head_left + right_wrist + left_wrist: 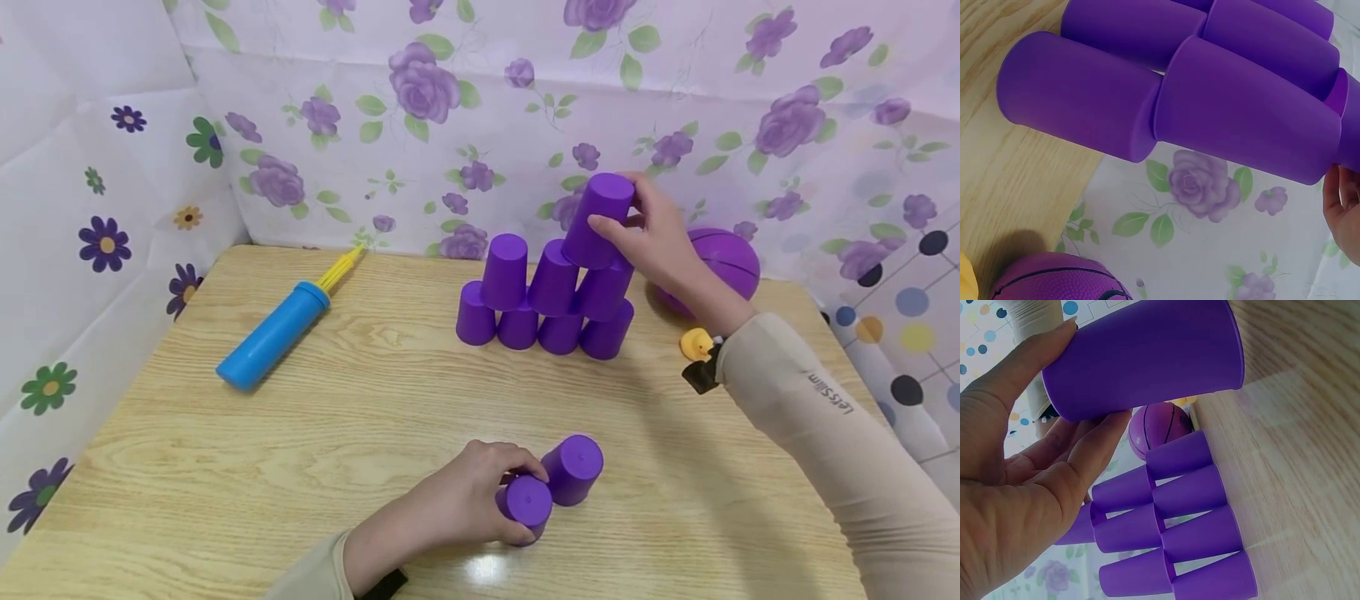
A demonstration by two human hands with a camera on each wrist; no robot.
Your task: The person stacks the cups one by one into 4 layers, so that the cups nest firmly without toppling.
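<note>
Upside-down purple cups stand in a stack, several in the bottom row [476, 315] and three in the row above [505, 271]. My right hand [660, 237] grips another purple cup [600, 217] between thumb and fingers, slightly tilted. Its rim is right at the tops of the two right-hand cups of the upper row. Nearer the front, the left hand [465, 496] holds an upside-down purple cup [1141, 359], thumb on one side and fingers on the other. Close beside it stands one more purple cup [573, 471], upside down.
A blue pump [273, 337] with a yellow nozzle lies on the left of the wooden table [360, 400]. Behind the right forearm are a purple ball [723, 262] and a small yellow duck [696, 343]. Flowered sheeting [337, 125] closes off the back.
</note>
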